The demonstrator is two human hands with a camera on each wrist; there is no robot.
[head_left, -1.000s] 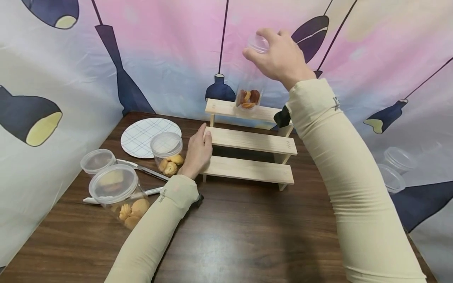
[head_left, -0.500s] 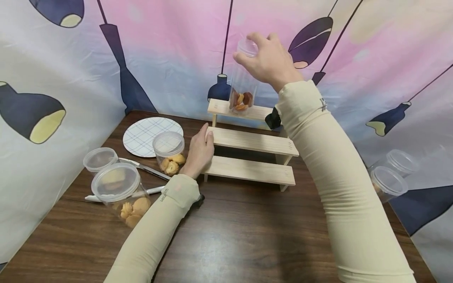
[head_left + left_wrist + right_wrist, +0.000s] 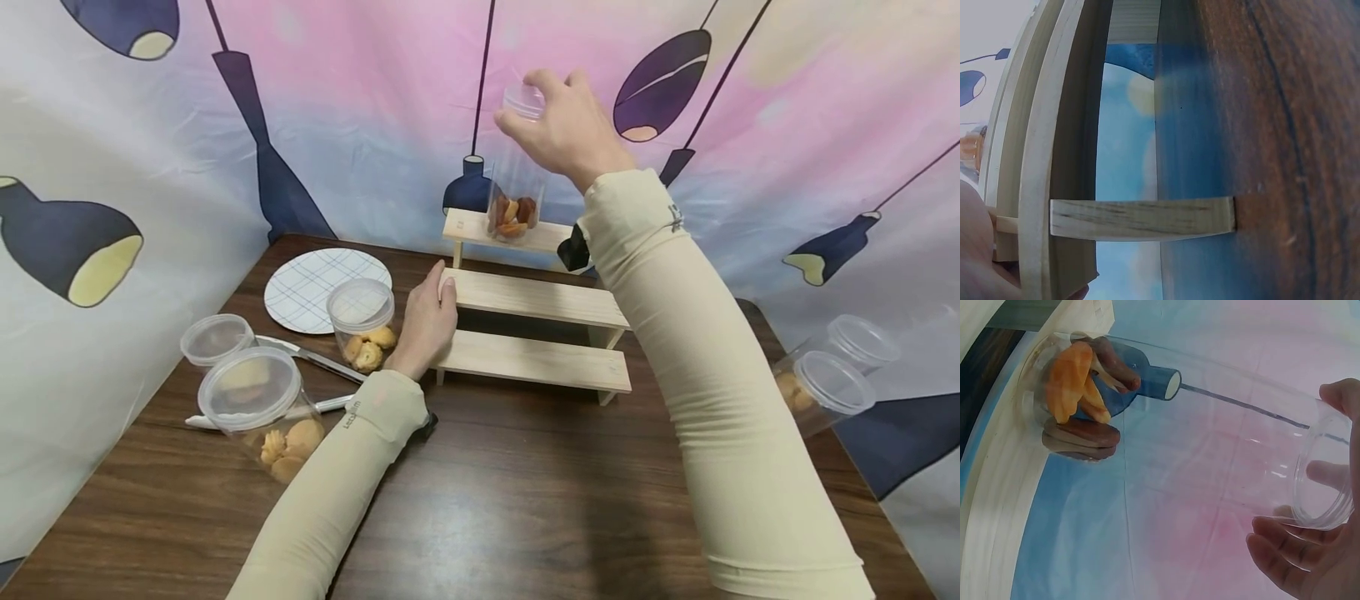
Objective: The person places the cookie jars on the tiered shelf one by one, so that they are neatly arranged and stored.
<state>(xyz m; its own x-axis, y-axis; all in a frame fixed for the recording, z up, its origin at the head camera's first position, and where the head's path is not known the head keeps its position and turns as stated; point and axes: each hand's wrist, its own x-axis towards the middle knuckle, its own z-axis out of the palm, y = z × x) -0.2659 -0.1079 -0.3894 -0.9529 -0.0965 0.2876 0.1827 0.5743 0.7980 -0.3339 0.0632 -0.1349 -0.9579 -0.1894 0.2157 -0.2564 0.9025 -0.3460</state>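
Note:
A three-step wooden display stand [image 3: 532,359] stands on the dark table. My left hand [image 3: 426,327] grips the left end of its middle step; in the left wrist view a fingertip shows past the board's edge. On the top step, near its left end, is a tall clear jar [image 3: 514,218] with brown and orange pieces of food [image 3: 1072,387] in the bottom. From above, my right hand [image 3: 572,131] holds this jar around its clear lid [image 3: 1325,475], thumb and fingers spread to either side of it. The jar's base overlaps the step in the right wrist view.
At the left are a cookie jar [image 3: 363,329], a larger cookie jar [image 3: 258,408], another lidded jar [image 3: 217,340], a round checked placemat [image 3: 300,287] and a knife-like utensil [image 3: 330,364]. Two more lidded jars, a front one [image 3: 828,387] and a rear one [image 3: 862,343], stand at the right edge.
My right hand has shifted the tall jar a little left along the top step; it then stays almost still. My left hand keeps its place on the stand. The head view has shifted slightly.

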